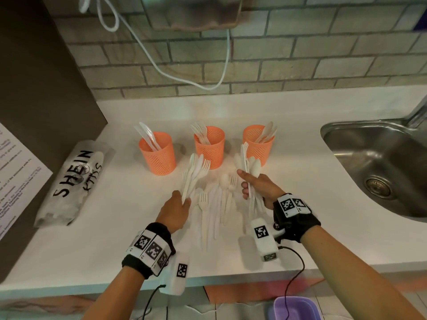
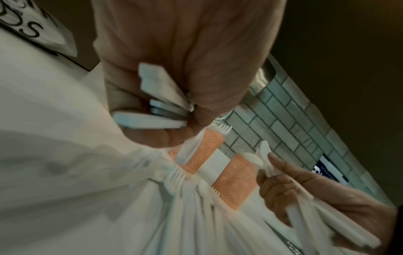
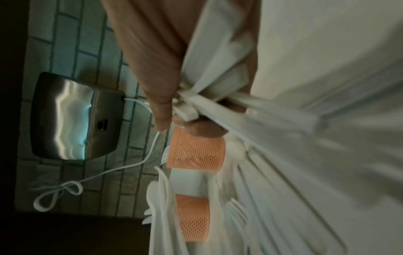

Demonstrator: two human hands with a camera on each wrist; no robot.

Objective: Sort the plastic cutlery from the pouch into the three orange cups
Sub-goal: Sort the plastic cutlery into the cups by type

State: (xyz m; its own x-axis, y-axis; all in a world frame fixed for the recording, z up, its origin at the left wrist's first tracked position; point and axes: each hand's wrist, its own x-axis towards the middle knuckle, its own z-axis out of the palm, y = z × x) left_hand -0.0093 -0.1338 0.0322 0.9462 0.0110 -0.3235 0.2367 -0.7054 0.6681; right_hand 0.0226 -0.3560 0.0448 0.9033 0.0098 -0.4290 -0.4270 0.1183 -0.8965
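Observation:
Three orange mesh cups stand in a row on the white counter: the left cup holds knives, the middle cup forks, the right cup spoons. My left hand grips a bunch of white cutlery by the handles, heads fanned upward. My right hand grips another bunch of spoons and a fork in front of the right cup. A loose pile of forks, knives and spoons lies between the hands. The pouch, printed SHEIN KIDS, lies at the left.
A steel sink is set into the counter at the right. A dark cabinet side with a printed sheet stands at the left. A white cable hangs down the tiled wall. A purple tub sits below the counter edge.

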